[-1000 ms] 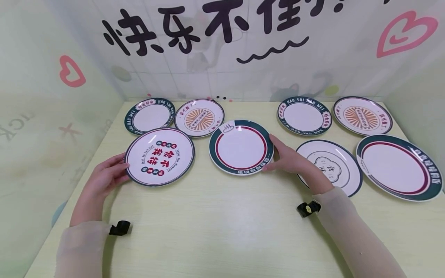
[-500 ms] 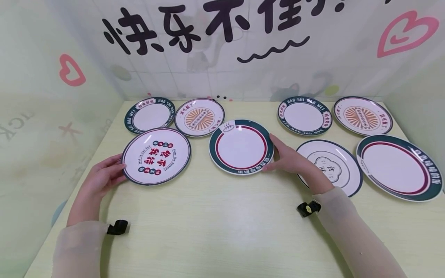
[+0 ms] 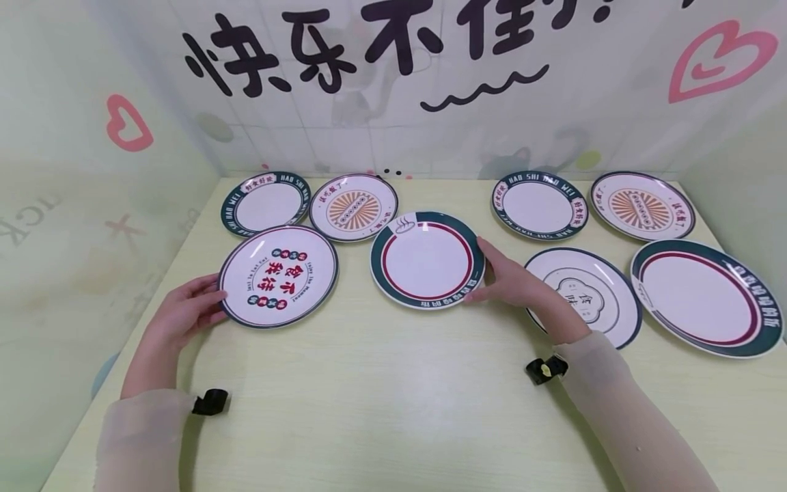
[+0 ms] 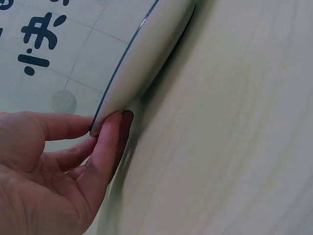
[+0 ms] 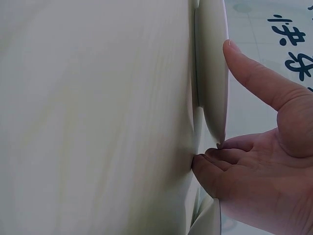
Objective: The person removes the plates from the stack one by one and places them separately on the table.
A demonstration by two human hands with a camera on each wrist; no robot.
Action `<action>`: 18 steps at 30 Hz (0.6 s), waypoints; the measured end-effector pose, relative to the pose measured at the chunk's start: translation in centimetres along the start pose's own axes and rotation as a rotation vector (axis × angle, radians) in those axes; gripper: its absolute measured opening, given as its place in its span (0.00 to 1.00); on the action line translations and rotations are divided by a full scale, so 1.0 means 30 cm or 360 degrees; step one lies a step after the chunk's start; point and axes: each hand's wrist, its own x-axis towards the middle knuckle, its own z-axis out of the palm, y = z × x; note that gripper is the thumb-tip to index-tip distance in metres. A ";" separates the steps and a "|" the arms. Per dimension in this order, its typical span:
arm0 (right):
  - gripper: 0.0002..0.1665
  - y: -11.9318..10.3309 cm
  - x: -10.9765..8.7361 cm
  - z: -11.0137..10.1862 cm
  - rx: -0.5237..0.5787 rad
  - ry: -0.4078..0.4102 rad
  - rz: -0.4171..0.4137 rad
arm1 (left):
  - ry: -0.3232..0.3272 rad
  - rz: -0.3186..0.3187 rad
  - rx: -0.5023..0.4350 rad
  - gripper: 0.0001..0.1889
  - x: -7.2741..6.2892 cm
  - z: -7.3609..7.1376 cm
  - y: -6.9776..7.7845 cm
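My left hand [image 3: 187, 311] pinches the left rim of a white dinner plate with red lettering [image 3: 279, 277], thumb above and fingers beneath. In the left wrist view, that plate's pale underside [image 4: 142, 63] slopes up from the pinched edge. My right hand [image 3: 507, 277] holds the right rim of a plate with a green border and red ring [image 3: 427, 260]. In the right wrist view its thumb [image 5: 254, 71] is on the rim, and the curled fingers [image 5: 215, 166] meet the edge farther down. The lettered plate overlaps a smaller green-bordered plate [image 3: 267, 205] behind it.
A sunburst plate [image 3: 353, 208] lies between the held plates, farther back. On the right are another small green-bordered plate [image 3: 539, 205], a second sunburst plate [image 3: 642, 205], a flower-outline plate [image 3: 596, 263] partly under my forearm, and a large green-bordered plate [image 3: 701, 294]. Walls enclose the table [image 3: 369, 403].
My left hand and the lettered plate have shifted slightly left, with the plate turned a little. My right hand and its plate stay in place.
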 end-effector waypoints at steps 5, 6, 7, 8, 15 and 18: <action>0.72 0.001 0.001 0.000 0.0006 0.0002 -0.0009 | -0.0003 0.0011 0.0093 0.40 -0.003 0.010 0.005; 0.72 0.001 0.001 0.000 0.0007 0.0003 -0.0010 | -0.0001 0.0013 0.0114 0.39 -0.002 0.011 0.005; 0.72 0.001 0.001 0.000 0.0011 0.0003 -0.0014 | 0.0000 0.0014 0.0140 0.39 -0.001 0.011 0.005; 0.72 0.001 0.001 0.000 0.0016 0.0003 -0.0017 | -0.0002 0.0017 0.0178 0.38 -0.001 0.013 0.006; 0.72 0.001 -0.002 0.001 0.0024 0.0005 -0.0017 | -0.0001 0.0043 0.0328 0.37 0.005 0.013 0.000; 0.72 0.001 -0.002 0.001 0.0017 0.0004 -0.0009 | 0.0014 0.0069 0.0407 0.36 0.004 0.017 0.000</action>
